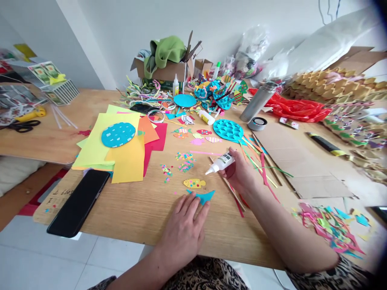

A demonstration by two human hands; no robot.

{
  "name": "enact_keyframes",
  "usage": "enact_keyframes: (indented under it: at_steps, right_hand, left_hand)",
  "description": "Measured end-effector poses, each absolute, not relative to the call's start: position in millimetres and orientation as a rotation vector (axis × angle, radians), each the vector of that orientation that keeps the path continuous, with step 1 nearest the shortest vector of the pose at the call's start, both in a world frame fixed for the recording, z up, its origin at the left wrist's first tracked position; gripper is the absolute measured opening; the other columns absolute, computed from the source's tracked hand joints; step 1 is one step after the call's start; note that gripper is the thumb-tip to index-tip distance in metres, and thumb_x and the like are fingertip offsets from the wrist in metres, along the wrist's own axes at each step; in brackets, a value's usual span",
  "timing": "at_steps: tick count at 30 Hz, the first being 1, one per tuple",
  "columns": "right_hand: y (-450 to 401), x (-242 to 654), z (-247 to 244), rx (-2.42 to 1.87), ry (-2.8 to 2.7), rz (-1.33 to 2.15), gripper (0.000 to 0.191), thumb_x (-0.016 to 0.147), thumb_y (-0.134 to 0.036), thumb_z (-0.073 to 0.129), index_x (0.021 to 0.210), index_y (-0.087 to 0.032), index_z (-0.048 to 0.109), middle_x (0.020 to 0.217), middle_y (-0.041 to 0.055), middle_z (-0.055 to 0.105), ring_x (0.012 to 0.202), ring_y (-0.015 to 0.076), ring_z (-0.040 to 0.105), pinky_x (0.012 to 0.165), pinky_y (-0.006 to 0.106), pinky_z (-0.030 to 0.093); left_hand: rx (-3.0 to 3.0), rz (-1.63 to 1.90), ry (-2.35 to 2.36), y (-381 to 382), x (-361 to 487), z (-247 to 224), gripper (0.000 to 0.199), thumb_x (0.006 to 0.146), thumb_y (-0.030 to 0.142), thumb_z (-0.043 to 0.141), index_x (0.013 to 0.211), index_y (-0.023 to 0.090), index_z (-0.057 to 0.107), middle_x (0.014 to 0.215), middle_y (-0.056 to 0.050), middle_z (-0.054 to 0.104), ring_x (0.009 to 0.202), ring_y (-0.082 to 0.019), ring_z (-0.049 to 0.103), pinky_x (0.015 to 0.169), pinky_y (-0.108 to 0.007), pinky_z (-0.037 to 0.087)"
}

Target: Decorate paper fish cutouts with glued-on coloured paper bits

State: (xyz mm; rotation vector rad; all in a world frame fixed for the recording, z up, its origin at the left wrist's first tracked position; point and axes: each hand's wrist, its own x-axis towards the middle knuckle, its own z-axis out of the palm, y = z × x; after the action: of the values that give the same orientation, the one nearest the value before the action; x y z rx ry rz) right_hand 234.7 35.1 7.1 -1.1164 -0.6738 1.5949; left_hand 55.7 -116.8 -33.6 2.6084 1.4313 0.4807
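My left hand [186, 227] lies flat near the table's front edge, fingers stretched, their tips at a curved blue paper scrap [206, 196]. Just beyond that scrap is a yellow paper fish [194, 183] with coloured dots. My right hand [238, 173] grips a white glue bottle [223, 162], its nozzle tilted down to the left above the table, apart from the fish. Small piles of confetti dots [185, 163] lie beyond the yellow fish. Farther back are several decorated paper fish [198, 137], one of them pink with others striped or dotted.
Coloured paper sheets [128, 161] and a black phone [79, 203] are on the left. A blue scalloped disc [228, 129], steel flask [259, 102] and tape roll [257, 123] stand behind. On the right are cardboard [290, 161], a box cutter [325, 143] and paper scraps [329, 227].
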Motion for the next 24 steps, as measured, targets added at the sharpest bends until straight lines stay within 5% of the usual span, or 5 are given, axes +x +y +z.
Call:
enact_keyframes:
  at_steps: [7, 13, 24]
  right_hand:
    - [31.2, 236.0, 4.4, -1.141, -0.739, 1.617, 0.046, 0.072, -0.062, 0.069, 0.074, -0.02, 0.053, 0.056, -0.0008, 0.063, 0.04, 0.0112, 0.057, 0.035, 0.019, 0.042]
    - [29.1, 238.3, 10.3, -1.235, -0.724, 1.58, 0.051, 0.057, -0.059, 0.082, 0.069, -0.019, 0.054, 0.05, -0.0053, 0.052, 0.037, 0.0054, 0.042, 0.031, 0.016, 0.03]
    - [20.4, 241.2, 15.7, -1.394, -0.781, 1.529, 0.049, 0.068, -0.061, 0.073, 0.062, -0.021, 0.047, 0.043, -0.0053, 0.047, 0.032, 0.006, 0.037, 0.027, 0.018, 0.025]
  left_hand:
    - [2.601, 0.52, 1.456, -117.3, 55.1, -35.0, 0.053, 0.091, 0.02, 0.048, 0.144, 0.015, 0.039, 0.139, -0.012, 0.052, 0.136, -0.029, 0.04, 0.113, -0.048, 0.037]
    - [2.61, 0.568, 1.438, -118.9, 54.6, -34.7, 0.05, 0.092, 0.017, 0.047, 0.142, 0.012, 0.041, 0.136, -0.013, 0.055, 0.136, -0.029, 0.041, 0.11, -0.048, 0.042]
    - [2.57, 0.618, 1.413, -119.0, 54.2, -32.5, 0.045, 0.092, 0.014, 0.046, 0.137, 0.011, 0.044, 0.133, -0.014, 0.056, 0.134, -0.029, 0.043, 0.108, -0.047, 0.045]
